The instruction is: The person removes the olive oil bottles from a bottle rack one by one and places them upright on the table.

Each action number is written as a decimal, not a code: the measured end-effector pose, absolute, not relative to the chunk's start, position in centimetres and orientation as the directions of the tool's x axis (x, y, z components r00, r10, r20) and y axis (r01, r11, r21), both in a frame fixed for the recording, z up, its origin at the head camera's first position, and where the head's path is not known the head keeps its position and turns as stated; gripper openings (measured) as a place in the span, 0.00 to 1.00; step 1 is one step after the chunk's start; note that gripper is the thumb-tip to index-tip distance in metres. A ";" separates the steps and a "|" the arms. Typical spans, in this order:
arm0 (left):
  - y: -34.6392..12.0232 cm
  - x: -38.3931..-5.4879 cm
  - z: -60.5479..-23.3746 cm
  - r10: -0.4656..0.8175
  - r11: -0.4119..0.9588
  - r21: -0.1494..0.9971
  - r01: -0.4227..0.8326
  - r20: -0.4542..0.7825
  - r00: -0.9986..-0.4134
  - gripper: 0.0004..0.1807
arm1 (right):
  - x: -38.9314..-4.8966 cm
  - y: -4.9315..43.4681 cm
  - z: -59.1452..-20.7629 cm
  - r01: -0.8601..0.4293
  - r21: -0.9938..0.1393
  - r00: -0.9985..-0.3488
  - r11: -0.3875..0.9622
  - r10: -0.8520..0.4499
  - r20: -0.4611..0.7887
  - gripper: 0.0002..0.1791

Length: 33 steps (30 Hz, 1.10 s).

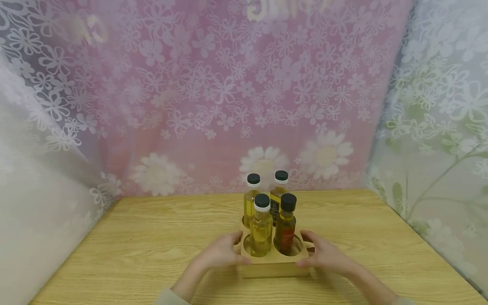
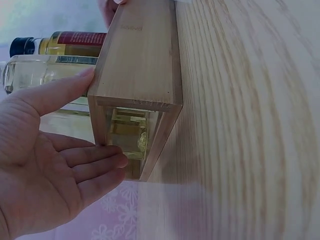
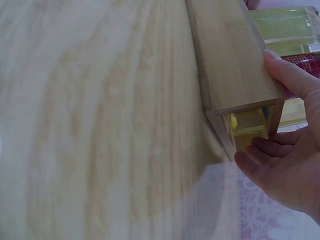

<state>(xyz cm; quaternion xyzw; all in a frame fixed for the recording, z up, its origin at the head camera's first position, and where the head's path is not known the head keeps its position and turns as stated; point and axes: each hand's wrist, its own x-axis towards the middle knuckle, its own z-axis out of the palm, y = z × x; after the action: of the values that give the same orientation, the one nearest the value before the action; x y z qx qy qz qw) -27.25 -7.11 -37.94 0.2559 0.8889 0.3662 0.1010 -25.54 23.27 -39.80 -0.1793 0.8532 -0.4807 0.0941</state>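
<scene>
Near the front edge of the wood-grain worktop (image 1: 152, 237), a bit right of middle in the head view, sits a little wooden rack (image 1: 275, 270) with four bottles standing in round holes, and both hands are on it.

Left hand (image 1: 222, 251) has its end: thumb on the upper front edge, other fingers reaching round to the cut-out in that side. Right hand (image 1: 328, 255) is pretty much a mirror copy, thumb up front and fingers bent in toward the cut-out at its own end. So yeah, each one grips the rack itself, not any of the bottles.

As for the bottles, the front left bottle (image 1: 261, 235) is clear glass with yellow liquid, dark green cap, white collar. Beside it, the front right bottle (image 1: 286, 239) looks darker, with a black cap and a red label. Behind those, the back left bottle (image 1: 249, 207) and back right bottle (image 1: 278, 195) both wear dark green caps with white collars too; the right one has a dark label, too small to read.

Backdrop's a pink floral curtain (image 1: 213, 106), plus a whitish drape with green leaves (image 1: 438, 127) over on the right.
</scene>
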 end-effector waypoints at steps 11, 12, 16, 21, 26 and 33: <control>-10.3 -27.0 -37.9 0.516 0.600 0.726 0.337 -0.029 -0.856 0.51 | -25.7 20.2 -40.0 -0.189 -0.863 -0.926 0.468 -0.376 -0.001 0.54; -10.5 -27.1 -37.9 0.516 0.602 0.726 0.334 -0.034 -0.856 0.51 | -25.7 19.9 -39.9 -0.188 -0.861 -0.927 0.473 -0.375 -0.004 0.54; -11.3 -27.2 -37.9 0.519 0.605 0.724 0.331 -0.044 -0.853 0.51 | -25.8 19.1 -39.8 -0.193 -0.850 -0.928 0.491 -0.372 -0.004 0.54; -11.7 -27.2 -37.6 0.518 0.594 0.737 0.321 -0.045 -0.854 0.51 | -25.9 18.5 -39.5 -0.194 -0.827 -0.935 0.528 -0.355 -0.008 0.54; -11.6 -26.9 -37.4 0.522 0.587 0.741 0.327 -0.037 -0.852 0.50 | -25.8 18.4 -39.4 -0.179 -0.824 -0.938 0.538 -0.346 -0.022 0.55; -11.8 -26.9 -37.2 0.544 0.596 0.727 0.341 -0.053 -0.837 0.50 | -25.7 18.5 -39.1 -0.145 -0.846 -0.930 0.513 -0.362 -0.060 0.55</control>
<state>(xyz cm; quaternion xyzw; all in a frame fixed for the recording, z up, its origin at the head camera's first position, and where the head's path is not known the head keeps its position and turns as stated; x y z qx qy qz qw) -26.88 -11.81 -37.23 0.2506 0.8828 0.3734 0.1359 -25.66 18.51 -39.12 -0.1469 0.8621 -0.4712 0.1151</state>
